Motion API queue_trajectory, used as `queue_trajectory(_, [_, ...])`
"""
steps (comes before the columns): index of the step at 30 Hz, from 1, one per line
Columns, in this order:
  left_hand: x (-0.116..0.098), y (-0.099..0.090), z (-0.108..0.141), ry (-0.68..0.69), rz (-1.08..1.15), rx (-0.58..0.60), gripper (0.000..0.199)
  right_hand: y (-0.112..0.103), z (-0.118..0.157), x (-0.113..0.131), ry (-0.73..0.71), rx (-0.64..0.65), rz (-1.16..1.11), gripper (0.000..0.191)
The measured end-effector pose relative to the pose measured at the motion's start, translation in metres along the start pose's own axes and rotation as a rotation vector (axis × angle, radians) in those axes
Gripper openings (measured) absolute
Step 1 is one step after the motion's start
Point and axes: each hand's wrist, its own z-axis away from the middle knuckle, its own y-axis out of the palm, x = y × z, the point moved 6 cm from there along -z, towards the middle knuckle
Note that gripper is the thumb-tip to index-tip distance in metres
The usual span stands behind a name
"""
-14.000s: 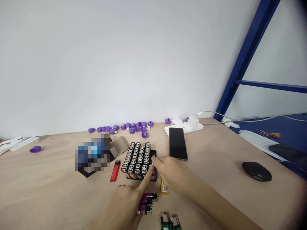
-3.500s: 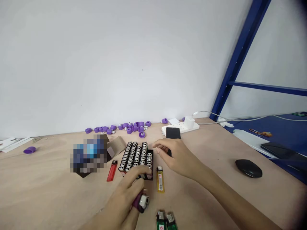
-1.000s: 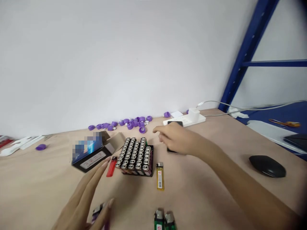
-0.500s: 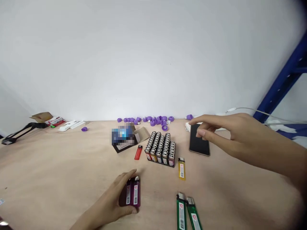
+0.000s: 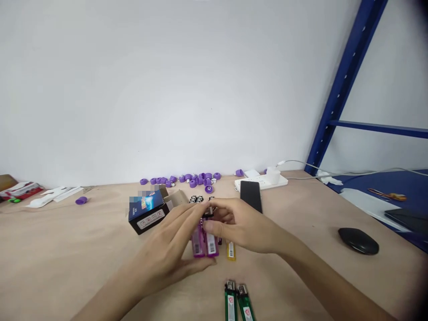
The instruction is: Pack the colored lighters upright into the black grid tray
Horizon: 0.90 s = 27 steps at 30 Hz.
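Two purple lighters (image 5: 211, 244) are held up side by side between my hands, labels facing me. My left hand (image 5: 163, 249) is closed around them from the left, its fingers over their tops and its thumb beneath. From the right, my right hand (image 5: 245, 227) pinches the upper end of the right-hand purple lighter. Behind the hands the rack of lighters is mostly hidden; only a few metal tops (image 5: 196, 199) show. A yellow lighter (image 5: 231, 251) lies partly covered below my right hand. Two green lighters (image 5: 230, 303) rest on the table closer to me.
An opened dark blue box (image 5: 147, 214) lies left of the hands. Several purple caps (image 5: 200, 179) are scattered along the wall. To the right are a phone (image 5: 250, 195), a white power strip (image 5: 280, 182) with cables, a black mouse (image 5: 358, 241) and a blue metal frame (image 5: 337, 93).
My right hand has come in from the right to the purple lighters. My left hand has raised them off the table toward the rack. The view has turned right.
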Motion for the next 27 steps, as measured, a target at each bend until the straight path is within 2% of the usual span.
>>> queue_trajectory(3, [-0.001, 0.014, -0.039, 0.051, 0.051, -0.007, 0.082, -0.008, -0.007, -0.017, 0.02, -0.125, -0.164, 0.022])
queue_trajectory(5, [0.005, 0.026, -0.054, -0.003, 0.096, -0.05, 0.09, -0.02, -0.009, -0.034, 0.123, -0.2, -0.269, 0.024])
queue_trajectory(7, [0.016, 0.04, -0.062, -0.125, 0.208, -0.061, 0.098, -0.032, -0.01, -0.045, 0.201, -0.259, -0.339, 0.026])
queue_trajectory(9, [0.031, 0.055, -0.064, -0.271, 0.404, -0.022, 0.085, -0.045, -0.014, -0.046, 0.167, -0.31, -0.315, 0.024])
queue_trajectory(12, [0.054, 0.07, -0.06, -0.433, 0.564, 0.071, 0.051, -0.065, -0.022, -0.041, 0.014, -0.411, -0.023, 0.022])
queue_trajectory(14, [0.065, 0.075, -0.056, -0.464, 0.455, 0.161, 0.044, -0.078, -0.026, -0.051, 0.006, -0.494, 0.214, 0.023])
queue_trajectory(16, [0.07, 0.08, -0.054, -0.428, 0.279, 0.272, 0.038, -0.086, -0.03, -0.074, 0.071, -0.525, 0.332, 0.026])
queue_trajectory(20, [0.066, 0.092, -0.051, -0.286, 0.044, 0.447, 0.03, -0.081, -0.037, -0.123, 0.168, -0.431, 0.328, 0.034])
queue_trajectory(23, [0.062, 0.101, -0.048, -0.238, -0.04, 0.514, 0.033, -0.067, -0.041, -0.138, 0.184, -0.379, 0.315, 0.034])
queue_trajectory(27, [0.062, 0.106, -0.044, -0.223, -0.087, 0.504, 0.042, -0.055, -0.044, -0.14, 0.186, -0.348, 0.305, 0.032])
